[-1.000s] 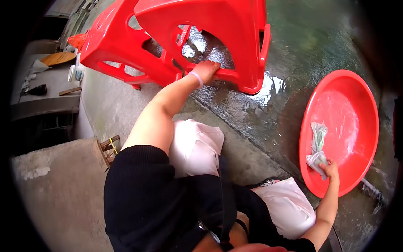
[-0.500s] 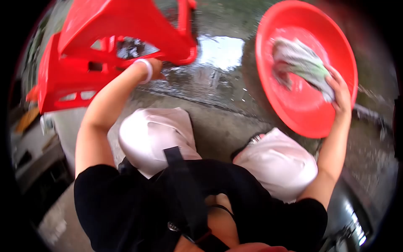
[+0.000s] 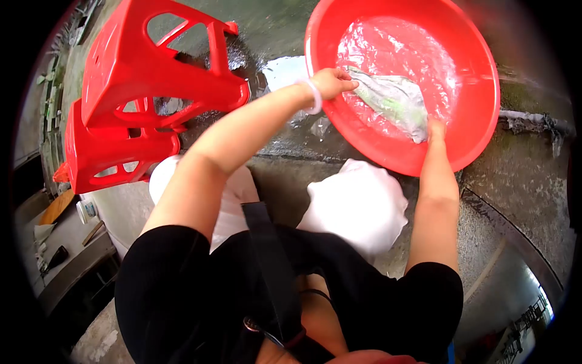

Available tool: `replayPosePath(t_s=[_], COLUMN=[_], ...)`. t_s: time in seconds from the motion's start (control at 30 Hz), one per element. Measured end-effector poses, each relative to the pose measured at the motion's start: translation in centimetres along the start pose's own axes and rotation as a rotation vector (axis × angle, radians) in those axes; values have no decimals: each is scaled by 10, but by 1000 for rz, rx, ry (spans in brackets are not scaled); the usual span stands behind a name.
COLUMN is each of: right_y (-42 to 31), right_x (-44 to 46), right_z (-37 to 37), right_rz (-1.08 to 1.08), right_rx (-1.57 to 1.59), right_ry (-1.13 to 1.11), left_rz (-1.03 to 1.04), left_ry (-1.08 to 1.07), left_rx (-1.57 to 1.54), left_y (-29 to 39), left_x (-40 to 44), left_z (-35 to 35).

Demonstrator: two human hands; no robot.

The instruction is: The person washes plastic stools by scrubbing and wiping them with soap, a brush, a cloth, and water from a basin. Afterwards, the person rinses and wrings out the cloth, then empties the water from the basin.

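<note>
A wet grey-white cloth (image 3: 391, 100) with a greenish patch is stretched between my two hands over the red basin (image 3: 470, 136), which holds water. My left hand (image 3: 332, 84), with a pale bangle at the wrist, pinches the cloth's left end above the basin's near-left rim. At the other end, my right hand (image 3: 436, 128) is closed on the cloth's lower right corner, inside the basin; its fingers are partly hidden.
Two red plastic stools, one larger (image 3: 130, 70) and one lower (image 3: 115, 148), are on the left. Wet concrete floor (image 3: 291, 142) with puddles lies around the basin. A pipe-like strip (image 3: 533, 118) runs off to the right, and a white tub (image 3: 86, 210) is at the left.
My left hand has left the red stool and moved right to the cloth. The cloth is now spread between both hands. The basin appears farther left in view.
</note>
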State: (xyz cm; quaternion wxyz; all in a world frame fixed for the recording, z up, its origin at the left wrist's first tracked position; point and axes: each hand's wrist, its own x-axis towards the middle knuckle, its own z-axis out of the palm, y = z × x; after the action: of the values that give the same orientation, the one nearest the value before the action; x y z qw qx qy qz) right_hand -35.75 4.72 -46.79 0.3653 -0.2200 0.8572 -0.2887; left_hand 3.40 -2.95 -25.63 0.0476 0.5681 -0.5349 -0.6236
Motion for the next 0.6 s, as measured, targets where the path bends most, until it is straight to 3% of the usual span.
replayPosePath(t_s=[0.1,0.17,0.2,0.23,0.27,0.3,0.33,0.4,0.47,0.53,0.57,0.6], right_y=[-42,-48,-47,-44,-94,-85,-68,-118,-169,-196,-212,-210], right_x=[-14,-20,-15,-20,-79,-75,-46,-92,-144,-178,-200,-200], right_z=[-3,10,34,62,76,103,130,131,111,95,84,89], right_rz=[12,148,48,-47,34,-152,-504,-154,-86,-217,-160,-229], right_rx=[-457,-457,-556,-658,-757,-679,-416,389,638,605,763,786], right_ry=[235,276,149,15,-118,-156,-386,-692,-861,-1057,-1120,-1136], left_rz=[-112,-92,-127,-156,-182,-201,-288,-461,-249,59,53,55], left_ry=[239,345,350,427,502,575,433,136,0,-187,-75,-80], left_rx=[-372,-603,-757,-686,-614,-540,-702,-1024,-1163,-1242,-1472,-1462], left_y=[-6,-35,-52,-52,-51,-47,-30,7,-42,-68,-21,-19], left_x=[51,101,127,134,137,139,126,90,140,157,111,118], left_z=[37,51,56,64,72,77,78,72,58,39,44,47])
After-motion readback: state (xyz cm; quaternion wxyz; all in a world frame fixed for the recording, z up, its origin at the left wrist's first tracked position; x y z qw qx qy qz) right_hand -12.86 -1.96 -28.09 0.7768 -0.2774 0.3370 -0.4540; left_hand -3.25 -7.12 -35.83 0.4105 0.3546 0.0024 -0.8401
